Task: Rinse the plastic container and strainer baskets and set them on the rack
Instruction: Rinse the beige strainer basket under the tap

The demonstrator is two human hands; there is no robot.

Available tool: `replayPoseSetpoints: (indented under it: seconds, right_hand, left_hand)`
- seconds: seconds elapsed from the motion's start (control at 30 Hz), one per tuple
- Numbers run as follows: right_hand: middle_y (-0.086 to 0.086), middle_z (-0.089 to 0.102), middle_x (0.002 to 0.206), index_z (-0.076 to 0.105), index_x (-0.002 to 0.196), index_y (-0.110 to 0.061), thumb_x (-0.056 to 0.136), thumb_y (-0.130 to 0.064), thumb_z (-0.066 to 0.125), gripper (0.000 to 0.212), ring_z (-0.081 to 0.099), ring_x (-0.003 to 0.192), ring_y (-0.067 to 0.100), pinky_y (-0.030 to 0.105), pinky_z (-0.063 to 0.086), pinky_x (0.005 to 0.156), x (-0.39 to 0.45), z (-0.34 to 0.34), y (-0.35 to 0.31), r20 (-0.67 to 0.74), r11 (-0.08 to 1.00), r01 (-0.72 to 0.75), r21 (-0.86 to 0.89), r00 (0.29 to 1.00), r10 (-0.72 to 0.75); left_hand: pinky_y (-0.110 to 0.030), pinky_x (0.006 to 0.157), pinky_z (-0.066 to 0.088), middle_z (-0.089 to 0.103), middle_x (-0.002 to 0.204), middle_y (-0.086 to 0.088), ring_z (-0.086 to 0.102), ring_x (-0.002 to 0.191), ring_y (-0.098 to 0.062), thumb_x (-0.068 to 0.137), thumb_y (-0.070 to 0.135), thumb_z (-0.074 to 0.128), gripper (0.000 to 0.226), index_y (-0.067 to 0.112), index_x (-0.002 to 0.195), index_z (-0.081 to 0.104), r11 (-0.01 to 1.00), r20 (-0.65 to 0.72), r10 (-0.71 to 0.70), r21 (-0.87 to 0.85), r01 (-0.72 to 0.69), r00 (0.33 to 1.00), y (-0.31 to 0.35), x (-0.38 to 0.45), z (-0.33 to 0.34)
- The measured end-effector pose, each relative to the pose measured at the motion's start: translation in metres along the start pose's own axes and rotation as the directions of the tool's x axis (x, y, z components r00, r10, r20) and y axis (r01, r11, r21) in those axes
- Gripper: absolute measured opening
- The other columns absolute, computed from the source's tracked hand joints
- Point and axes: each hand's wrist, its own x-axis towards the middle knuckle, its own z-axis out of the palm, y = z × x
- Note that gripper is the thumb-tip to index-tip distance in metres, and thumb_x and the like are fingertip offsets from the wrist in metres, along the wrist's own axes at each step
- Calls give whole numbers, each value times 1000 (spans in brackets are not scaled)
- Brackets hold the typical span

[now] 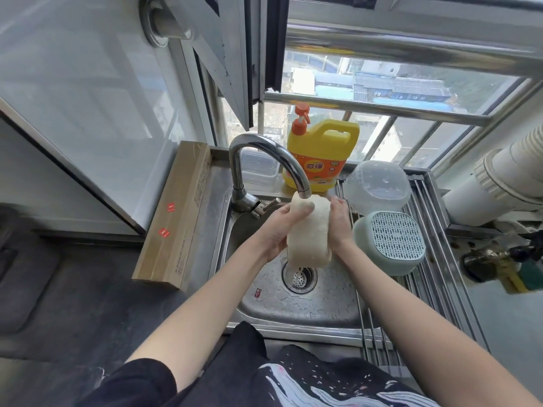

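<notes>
Both my hands hold a cream-white plastic basket (310, 233) on its side under the faucet spout (302, 190), above the sink (293, 306). My left hand (280, 227) grips its left rim, with the thumb over the top edge. My right hand (340, 223) presses against its right side. On the rack (432, 277) to the right, a clear plastic container (377, 183) lies upside down. In front of that container, a pale green strainer basket (392, 242) also rests upside down, its perforated bottom facing up.
A yellow dish soap jug (321, 154) with an orange pump stands behind the faucet, beside a clear lidded box (258, 168). A long cardboard box (176, 215) leans left of the sink. White pipes (499, 183) and a sponge (520, 280) sit at the right. The drain strainer (299, 277) lies below the basket.
</notes>
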Motion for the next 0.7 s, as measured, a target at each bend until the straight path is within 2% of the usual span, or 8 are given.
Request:
replayPoseSetpoints:
  seconds: [0.1, 0.17, 0.23, 0.37, 0.47, 0.53, 0.6, 0.7]
  right_hand:
    - [3, 54, 109, 50, 118, -12, 89, -55, 32, 55, 53, 103, 20, 37, 43, 85, 12, 3, 10, -5, 994, -72, -76, 997, 72]
    - [6, 52, 130, 48, 131, -16, 79, -73, 28, 80, 47, 123, 28, 47, 39, 95, 26, -2, 20, 43, 970, -221, -105, 973, 226]
    - [1, 54, 128, 49, 133, -25, 80, -78, 22, 80, 47, 123, 31, 57, 32, 98, 21, -5, 21, 115, 928, -361, -95, 922, 371]
    - [13, 67, 113, 57, 126, -18, 86, -71, 33, 71, 66, 99, 34, 51, 53, 84, 10, 2, 22, 265, 900, -430, 63, 877, 401]
    - [12, 68, 95, 58, 118, -10, 97, -57, 31, 58, 66, 79, 25, 33, 55, 64, 7, 9, 24, 256, 936, -343, 80, 915, 314]
    - [13, 66, 98, 58, 114, -8, 98, -52, 32, 54, 63, 80, 24, 32, 51, 66, 6, 10, 26, 236, 949, -312, 44, 926, 294]
    - [12, 65, 103, 59, 115, -7, 99, -48, 34, 51, 60, 82, 20, 31, 47, 67, 5, 9, 30, 203, 958, -285, 41, 941, 272]
    - [10, 64, 107, 60, 118, -6, 99, -43, 37, 47, 58, 86, 18, 30, 47, 70, 7, 5, 32, 169, 966, -256, 43, 955, 245]
  left_hand:
    - [-31, 74, 56, 72, 95, -2, 67, 86, -16, 87, 8, 65, 20, 18, 104, 68, 998, 11, 32, 59, -33, 999, -9, -6, -8]
    - [-27, 71, 57, 74, 86, -2, 69, 78, -13, 84, -6, 63, 22, 12, 94, 71, 998, 47, 45, 49, -48, 998, -17, -11, -14]
    - [-25, 75, 57, 74, 84, -4, 69, 78, -13, 74, -13, 66, 27, 8, 90, 71, 998, 70, 34, 47, -37, 997, -24, -17, -18]
    - [-39, 99, 46, 70, 104, -13, 64, 100, -24, 63, 9, 80, 44, 7, 105, 69, 977, 152, -64, 209, 31, 986, -32, -23, -25]
    - [-32, 87, 48, 70, 104, -2, 64, 97, -16, 60, 42, 82, 65, 15, 116, 62, 982, 208, -167, 123, 144, 964, -31, -26, -27]
    - [-36, 84, 47, 69, 106, -3, 63, 97, -19, 80, 60, 58, 58, 18, 121, 59, 981, 160, -194, 28, 192, 968, -24, -29, -23]
    - [-38, 85, 49, 68, 111, -8, 63, 101, -23, 94, 55, 39, 54, 16, 126, 58, 983, 43, -183, -19, 184, 982, -22, -23, -22]
    - [-35, 81, 53, 67, 106, -12, 65, 90, -22, 97, 33, 49, 38, 7, 124, 56, 996, -77, -86, -36, 83, 993, -20, -16, -23]
